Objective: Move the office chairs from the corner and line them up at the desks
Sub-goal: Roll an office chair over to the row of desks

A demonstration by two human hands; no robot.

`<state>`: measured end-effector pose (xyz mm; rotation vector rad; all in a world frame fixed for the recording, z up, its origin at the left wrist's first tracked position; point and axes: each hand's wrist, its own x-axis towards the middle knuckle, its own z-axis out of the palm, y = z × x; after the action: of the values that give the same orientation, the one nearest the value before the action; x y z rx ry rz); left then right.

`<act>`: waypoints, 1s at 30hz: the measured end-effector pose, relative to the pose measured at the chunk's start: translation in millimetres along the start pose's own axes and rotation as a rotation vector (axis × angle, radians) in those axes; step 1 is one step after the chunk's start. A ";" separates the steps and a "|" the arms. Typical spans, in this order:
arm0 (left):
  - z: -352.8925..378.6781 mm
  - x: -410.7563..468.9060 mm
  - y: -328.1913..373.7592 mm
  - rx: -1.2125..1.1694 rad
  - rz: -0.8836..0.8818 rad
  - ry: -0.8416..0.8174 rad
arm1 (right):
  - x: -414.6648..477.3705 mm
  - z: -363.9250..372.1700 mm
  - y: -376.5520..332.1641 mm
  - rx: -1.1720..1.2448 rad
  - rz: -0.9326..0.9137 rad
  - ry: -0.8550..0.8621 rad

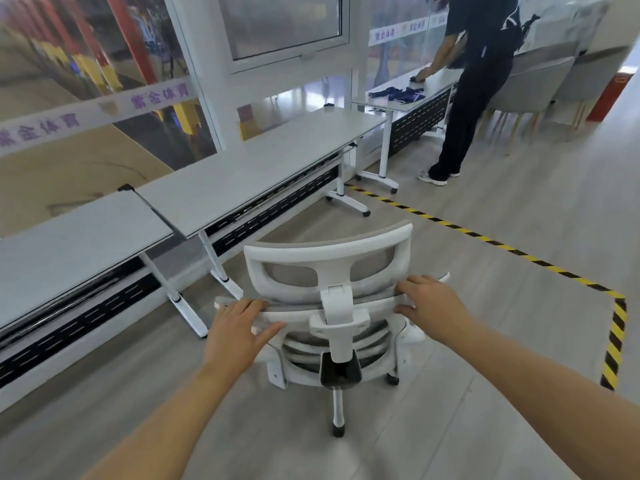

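Along the glass wall runs a row of white desks (242, 174), and no chair stands tucked at any of them in view. One white mesh office chair (341, 317) stands on the grey floor (485, 341) near the middle desk, its back to the camera, not yet pushed in. The left hand (239, 327) and the right hand (433, 303) both grasp its backrest's top edge, fingers over and thumbs under. The lining-up looks barely begun; the corner is out of view.

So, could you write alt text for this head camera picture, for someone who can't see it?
A left hand and a right hand grip the backrest top of a white mesh office chair, beside a row of white desks along a glass wall. Farther off, a person in dark clothes reaches onto one.
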<state>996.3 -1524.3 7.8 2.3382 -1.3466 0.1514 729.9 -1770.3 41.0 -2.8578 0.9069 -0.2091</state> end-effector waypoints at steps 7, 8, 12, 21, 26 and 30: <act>52.0 163.9 -14.2 -0.042 -0.007 -0.025 | 159.5 -0.2 66.6 0.016 -0.001 0.006; 60.3 188.2 -18.1 -0.041 0.002 -0.018 | 182.0 1.0 76.5 0.009 -0.001 0.001; 90.7 281.7 -25.9 -0.037 0.027 0.000 | 268.5 1.5 114.5 0.019 0.022 -0.020; 153.6 462.7 -2.3 -0.033 -0.046 -0.076 | 439.7 -7.4 208.5 0.056 0.097 -0.057; 190.7 544.2 21.1 -0.009 -0.094 -0.073 | 525.0 -9.4 275.3 0.068 0.058 -0.049; 215.6 603.6 43.2 -0.048 -0.178 -0.129 | 580.8 -5.3 321.2 0.090 0.064 -0.034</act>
<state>1248.5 -2115.2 11.1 2.4485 -1.1776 -0.0868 1018.4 -2367.9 44.1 -2.7369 0.9560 -0.1893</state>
